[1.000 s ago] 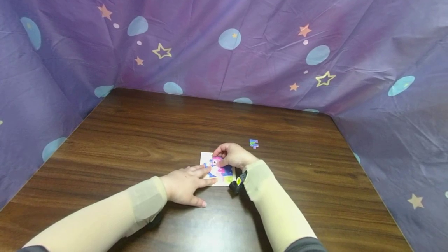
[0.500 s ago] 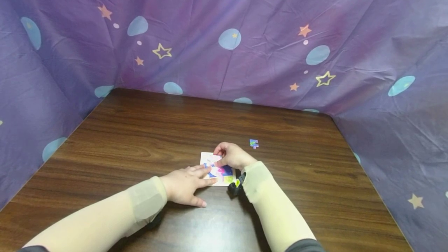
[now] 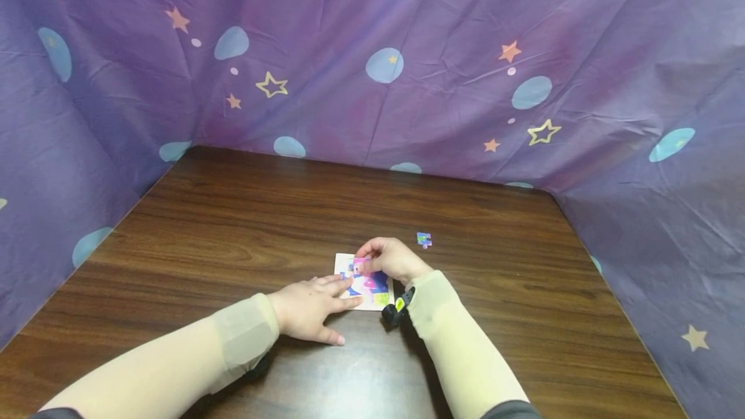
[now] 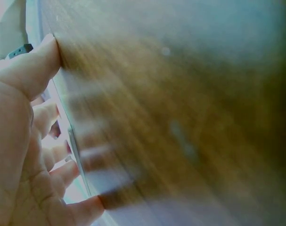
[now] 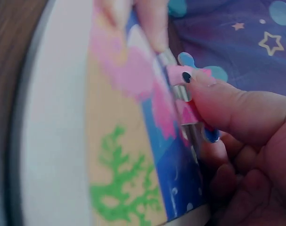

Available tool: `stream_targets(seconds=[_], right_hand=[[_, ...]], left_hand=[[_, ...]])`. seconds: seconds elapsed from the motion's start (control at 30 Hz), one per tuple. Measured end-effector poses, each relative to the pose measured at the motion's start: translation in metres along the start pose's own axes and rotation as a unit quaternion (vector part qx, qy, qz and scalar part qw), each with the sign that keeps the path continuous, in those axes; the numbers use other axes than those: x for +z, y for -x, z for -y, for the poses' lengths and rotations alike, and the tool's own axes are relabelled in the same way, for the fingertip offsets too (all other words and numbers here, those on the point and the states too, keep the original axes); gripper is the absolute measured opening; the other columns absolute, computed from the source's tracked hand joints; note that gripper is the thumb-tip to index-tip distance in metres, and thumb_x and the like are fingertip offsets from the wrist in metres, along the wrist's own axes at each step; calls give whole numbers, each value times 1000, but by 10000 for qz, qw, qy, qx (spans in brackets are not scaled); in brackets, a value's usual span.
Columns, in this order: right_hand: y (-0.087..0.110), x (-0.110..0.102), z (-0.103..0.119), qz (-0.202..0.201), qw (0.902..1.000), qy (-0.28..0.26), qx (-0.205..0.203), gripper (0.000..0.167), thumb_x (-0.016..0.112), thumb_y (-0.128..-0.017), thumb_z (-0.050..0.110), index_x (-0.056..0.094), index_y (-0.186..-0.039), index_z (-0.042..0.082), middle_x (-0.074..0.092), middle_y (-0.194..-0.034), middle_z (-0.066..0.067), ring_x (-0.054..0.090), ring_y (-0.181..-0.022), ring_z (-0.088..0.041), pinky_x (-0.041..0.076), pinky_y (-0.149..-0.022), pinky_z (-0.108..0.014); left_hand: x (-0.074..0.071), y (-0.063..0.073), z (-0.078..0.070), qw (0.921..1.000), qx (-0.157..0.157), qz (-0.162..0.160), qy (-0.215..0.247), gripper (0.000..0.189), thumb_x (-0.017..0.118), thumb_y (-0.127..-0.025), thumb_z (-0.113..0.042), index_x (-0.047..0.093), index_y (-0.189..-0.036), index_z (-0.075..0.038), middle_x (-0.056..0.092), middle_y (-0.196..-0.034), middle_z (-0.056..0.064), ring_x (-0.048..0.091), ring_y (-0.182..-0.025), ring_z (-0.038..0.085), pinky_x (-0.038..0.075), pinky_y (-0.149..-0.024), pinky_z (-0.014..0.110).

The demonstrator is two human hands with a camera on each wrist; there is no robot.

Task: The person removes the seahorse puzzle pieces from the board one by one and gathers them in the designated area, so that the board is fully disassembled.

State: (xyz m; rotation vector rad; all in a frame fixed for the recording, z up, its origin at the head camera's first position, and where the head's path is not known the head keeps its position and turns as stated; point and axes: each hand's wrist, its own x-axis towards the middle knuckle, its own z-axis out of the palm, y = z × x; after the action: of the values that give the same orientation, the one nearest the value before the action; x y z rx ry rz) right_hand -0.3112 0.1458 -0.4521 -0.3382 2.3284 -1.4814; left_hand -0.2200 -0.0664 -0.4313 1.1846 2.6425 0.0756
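Note:
A small jigsaw board (image 3: 342, 260) with a white border lies on the table, its picture showing pink, blue and sand areas with green weed. My left hand (image 3: 305, 308) rests with straight, spread fingers over the board's left side. At the board's far part, my right hand (image 3: 397, 259) pinches a pink and blue jigsaw piece (image 3: 360, 265) between thumb and fingers. In the right wrist view the jigsaw piece (image 5: 186, 112) stands tilted at the picture's edge, a black eye mark beside the thumb (image 5: 237, 103). In the left wrist view the left fingers lie along the board's edge.
A loose blue and purple jigsaw piece (image 3: 424, 240) lies on the brown wooden table (image 3: 244, 212), beyond and right of the right hand. Purple cloth (image 3: 326, 50) with stars and blue spots hangs around the table's back and sides. A black wrist camera (image 3: 392, 314) sits beside the board's near right corner.
In the right fingers, the jigsaw piece tilted so its pink face was hidden half a second ago; now that face shows again over the board. The left hand has stayed in place.

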Motion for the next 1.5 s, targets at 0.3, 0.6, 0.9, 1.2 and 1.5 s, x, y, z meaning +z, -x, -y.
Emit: stream_targets(seconds=[0.3,0.6,0.9,1.2,1.5], right_hand=[[-1,-3,0,-212,9979,-598,119,15,72,-83,5,70,-97,-1,68,-79,0,59,-72,-11,46,-64,-24],[-3,-10,-4,-496,9929,-1068,160,7,75,-79,6,69,-84,7,64,-73,2,56,-70,-13,44,-62,-25],[-1,-17,-2,-459,9868,-1539,190,4,73,-81,7,71,-85,8,66,-71,4,56,-66,-10,43,-59,-24],[1,-26,-4,-347,9849,-1690,139,5,71,-83,5,71,-85,9,64,-71,5,53,-65,-9,39,-58,-23],[7,-54,-9,-525,9840,-1702,102,10,69,-84,3,71,-82,12,64,-70,7,50,-63,-9,37,-57,-23]], left_hand=[[1,-1,0,10000,-5,7,24,74,57,-85,-63,38,-149,-30,27,-157,8,25,-143,29,31,-110,51],[-1,-1,-3,9999,-20,97,50,74,56,-85,-64,37,-149,-32,26,-157,8,24,-143,29,30,-111,49],[-2,-2,-3,10000,-5,52,18,74,56,-85,-64,37,-149,-32,25,-157,7,24,-143,29,30,-111,50],[-1,-1,-2,10000,-25,39,15,74,56,-86,-63,37,-149,-31,25,-157,7,24,-143,29,29,-112,47],[-1,0,-1,10000,-23,14,15,75,57,-85,-64,37,-149,-31,24,-157,8,24,-143,29,29,-111,48]])
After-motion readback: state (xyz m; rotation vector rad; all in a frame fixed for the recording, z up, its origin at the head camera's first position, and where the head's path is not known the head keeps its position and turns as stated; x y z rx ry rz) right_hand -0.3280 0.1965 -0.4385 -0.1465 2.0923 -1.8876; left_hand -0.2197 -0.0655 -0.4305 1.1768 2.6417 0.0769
